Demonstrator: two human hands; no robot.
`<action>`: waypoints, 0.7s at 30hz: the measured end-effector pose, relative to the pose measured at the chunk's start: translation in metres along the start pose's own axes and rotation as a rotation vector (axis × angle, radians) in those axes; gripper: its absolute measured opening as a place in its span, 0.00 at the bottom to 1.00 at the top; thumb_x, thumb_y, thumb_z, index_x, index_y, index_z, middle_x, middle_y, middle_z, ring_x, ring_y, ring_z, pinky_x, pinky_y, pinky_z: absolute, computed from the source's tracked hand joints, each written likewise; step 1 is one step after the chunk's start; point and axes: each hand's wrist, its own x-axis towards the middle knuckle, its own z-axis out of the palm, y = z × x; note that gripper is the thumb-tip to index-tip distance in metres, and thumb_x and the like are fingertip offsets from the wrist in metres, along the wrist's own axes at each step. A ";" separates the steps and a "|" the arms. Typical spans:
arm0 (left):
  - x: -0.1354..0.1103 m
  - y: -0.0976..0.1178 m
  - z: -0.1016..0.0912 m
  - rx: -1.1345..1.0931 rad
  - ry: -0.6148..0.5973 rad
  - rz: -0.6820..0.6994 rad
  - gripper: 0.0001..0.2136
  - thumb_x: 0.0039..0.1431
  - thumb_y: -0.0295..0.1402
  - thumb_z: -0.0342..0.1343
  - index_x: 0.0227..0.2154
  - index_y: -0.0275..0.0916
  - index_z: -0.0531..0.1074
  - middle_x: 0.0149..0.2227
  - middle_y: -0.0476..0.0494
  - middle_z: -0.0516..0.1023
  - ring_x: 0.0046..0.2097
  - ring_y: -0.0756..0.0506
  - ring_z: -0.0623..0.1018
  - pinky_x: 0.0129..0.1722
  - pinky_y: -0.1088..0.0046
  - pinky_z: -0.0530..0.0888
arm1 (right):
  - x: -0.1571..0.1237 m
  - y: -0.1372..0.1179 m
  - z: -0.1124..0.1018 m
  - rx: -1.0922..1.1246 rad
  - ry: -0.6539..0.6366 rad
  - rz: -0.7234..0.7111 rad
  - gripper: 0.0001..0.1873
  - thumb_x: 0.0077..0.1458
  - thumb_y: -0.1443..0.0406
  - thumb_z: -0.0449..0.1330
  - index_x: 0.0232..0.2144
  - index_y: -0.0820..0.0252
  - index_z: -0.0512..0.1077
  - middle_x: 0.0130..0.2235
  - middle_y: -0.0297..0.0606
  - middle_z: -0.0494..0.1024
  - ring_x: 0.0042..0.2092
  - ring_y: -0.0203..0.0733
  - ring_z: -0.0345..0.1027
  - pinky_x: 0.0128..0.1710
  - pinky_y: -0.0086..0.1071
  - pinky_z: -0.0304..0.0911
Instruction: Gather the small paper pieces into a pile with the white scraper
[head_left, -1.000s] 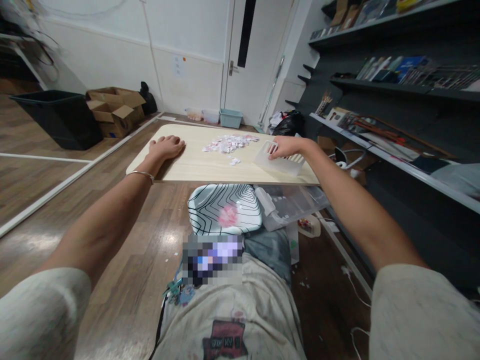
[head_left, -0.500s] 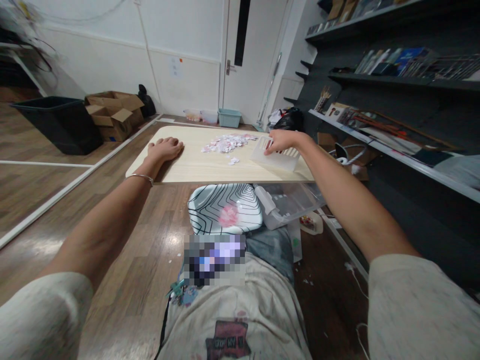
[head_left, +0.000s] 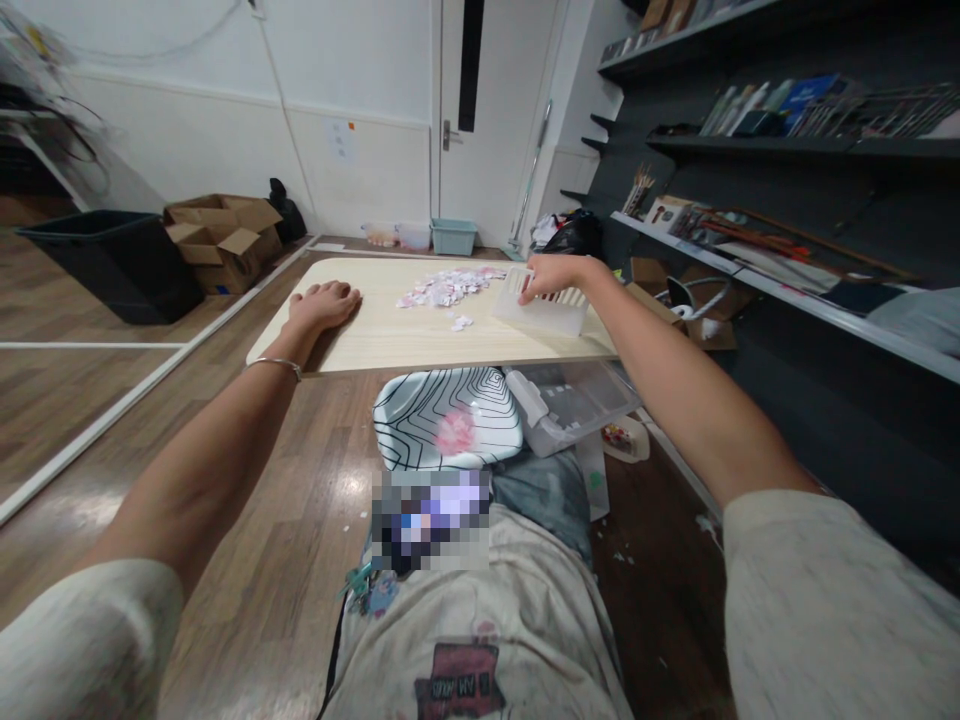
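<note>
My left hand [head_left: 324, 303] lies flat and open on the left part of a low light-wood table [head_left: 390, 345], palm down, a thin bracelet on the wrist. My right hand [head_left: 551, 275] grips the top edge of a small white slotted plastic basket [head_left: 541, 308] standing at the table's right side. A pile of small pink and white paper pieces [head_left: 448, 284] lies on the table just left of the basket, with a few loose pieces [head_left: 460, 322] nearer me.
Under the table sit a patterned cushion [head_left: 447, 418] and a clear plastic box [head_left: 570, 400]. Dark shelves [head_left: 757, 260] with books and tools line the right wall. Cardboard boxes [head_left: 221, 240] and a black bin [head_left: 112, 260] stand at the left, a white door [head_left: 487, 110] behind.
My right hand has shifted the basket a little to the left, closer to the paper pile. My left hand stays flat on the table.
</note>
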 end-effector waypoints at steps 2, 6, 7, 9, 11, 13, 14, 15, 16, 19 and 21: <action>0.000 0.000 -0.001 -0.006 0.005 0.006 0.37 0.83 0.50 0.44 0.83 0.44 0.81 0.87 0.27 0.79 0.87 0.17 0.74 0.85 0.24 0.70 | 0.001 0.001 0.000 0.009 -0.006 0.010 0.37 0.60 0.46 0.89 0.60 0.65 0.92 0.56 0.52 0.97 0.59 0.65 0.93 0.59 0.45 0.85; -0.002 -0.001 -0.002 -0.010 -0.004 0.007 0.39 0.84 0.57 0.41 0.82 0.46 0.82 0.87 0.28 0.78 0.86 0.16 0.74 0.84 0.26 0.71 | 0.001 0.002 0.000 0.027 -0.014 0.009 0.39 0.60 0.43 0.89 0.60 0.66 0.93 0.56 0.53 0.96 0.60 0.67 0.92 0.59 0.47 0.85; -0.003 0.000 -0.002 -0.010 -0.006 0.005 0.40 0.84 0.59 0.41 0.82 0.46 0.82 0.87 0.28 0.78 0.86 0.16 0.74 0.84 0.27 0.71 | 0.001 0.001 0.000 0.026 -0.009 -0.001 0.40 0.59 0.42 0.89 0.60 0.66 0.93 0.56 0.54 0.96 0.61 0.68 0.91 0.60 0.47 0.85; -0.004 0.000 -0.003 -0.009 -0.012 0.003 0.40 0.85 0.59 0.39 0.82 0.46 0.82 0.87 0.27 0.78 0.86 0.17 0.73 0.84 0.28 0.70 | 0.000 0.000 0.000 0.023 0.003 -0.015 0.42 0.59 0.41 0.89 0.61 0.66 0.93 0.57 0.55 0.96 0.63 0.69 0.91 0.61 0.47 0.85; -0.004 0.001 -0.003 -0.007 -0.020 0.000 0.40 0.85 0.56 0.39 0.82 0.44 0.82 0.88 0.27 0.77 0.87 0.18 0.72 0.85 0.27 0.69 | -0.001 -0.001 -0.001 0.014 0.011 -0.003 0.44 0.59 0.41 0.88 0.63 0.67 0.92 0.58 0.56 0.96 0.64 0.70 0.90 0.62 0.47 0.84; -0.003 0.001 -0.003 -0.005 -0.020 0.000 0.39 0.84 0.54 0.39 0.82 0.44 0.82 0.88 0.26 0.78 0.87 0.18 0.73 0.85 0.26 0.69 | -0.003 -0.003 -0.001 0.001 0.014 0.021 0.45 0.59 0.41 0.88 0.64 0.68 0.92 0.59 0.56 0.96 0.63 0.70 0.91 0.63 0.48 0.84; -0.002 0.001 -0.002 -0.007 -0.015 0.003 0.39 0.84 0.53 0.40 0.81 0.44 0.83 0.87 0.25 0.78 0.86 0.17 0.73 0.84 0.26 0.69 | -0.003 -0.004 -0.001 -0.004 0.014 0.029 0.45 0.59 0.41 0.88 0.64 0.68 0.92 0.59 0.57 0.96 0.63 0.70 0.91 0.63 0.49 0.84; -0.001 0.000 -0.002 -0.009 -0.010 0.008 0.39 0.83 0.54 0.41 0.81 0.44 0.83 0.86 0.25 0.79 0.85 0.16 0.74 0.84 0.25 0.70 | -0.003 -0.004 -0.001 -0.006 0.012 0.033 0.45 0.59 0.40 0.88 0.64 0.68 0.92 0.59 0.57 0.95 0.62 0.70 0.91 0.63 0.49 0.84; -0.001 -0.001 -0.002 -0.010 -0.007 0.012 0.38 0.83 0.54 0.42 0.81 0.44 0.84 0.85 0.25 0.80 0.85 0.16 0.75 0.83 0.25 0.71 | -0.003 -0.004 -0.001 -0.004 0.007 0.033 0.45 0.59 0.40 0.88 0.64 0.68 0.92 0.60 0.56 0.96 0.61 0.70 0.91 0.63 0.50 0.85; 0.001 -0.003 -0.002 0.018 -0.015 0.023 0.38 0.84 0.53 0.41 0.82 0.45 0.82 0.85 0.25 0.81 0.85 0.16 0.75 0.82 0.25 0.72 | -0.001 -0.002 0.000 0.017 -0.012 0.026 0.44 0.60 0.40 0.88 0.64 0.67 0.92 0.59 0.55 0.96 0.60 0.69 0.92 0.63 0.50 0.85; 0.001 -0.003 -0.002 0.079 -0.036 0.066 0.39 0.85 0.50 0.38 0.84 0.43 0.80 0.86 0.23 0.80 0.85 0.16 0.75 0.81 0.23 0.73 | 0.000 -0.001 0.000 0.027 -0.014 0.019 0.42 0.61 0.42 0.88 0.63 0.68 0.92 0.58 0.55 0.96 0.61 0.68 0.92 0.63 0.49 0.85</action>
